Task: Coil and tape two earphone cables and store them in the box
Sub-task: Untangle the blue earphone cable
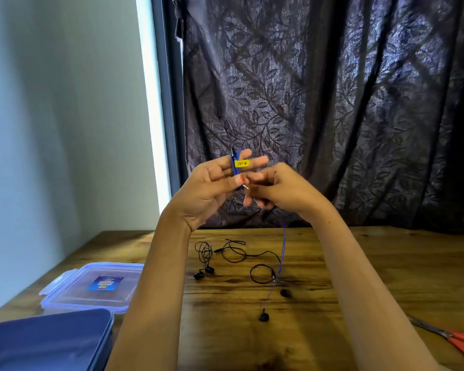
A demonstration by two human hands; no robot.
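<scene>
Coiling first one: left hand pinning blue cable wound round its fingers, right hand pinching the slack. Black earphones lying loose, taping and boxing pending.

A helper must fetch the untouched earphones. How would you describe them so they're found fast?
On the wooden table, look right of the clear lid. The black earphones sprawl in loose loops, two buds at the left. Unlike the blue cable wound on the left hand, they lie untouched.
</scene>
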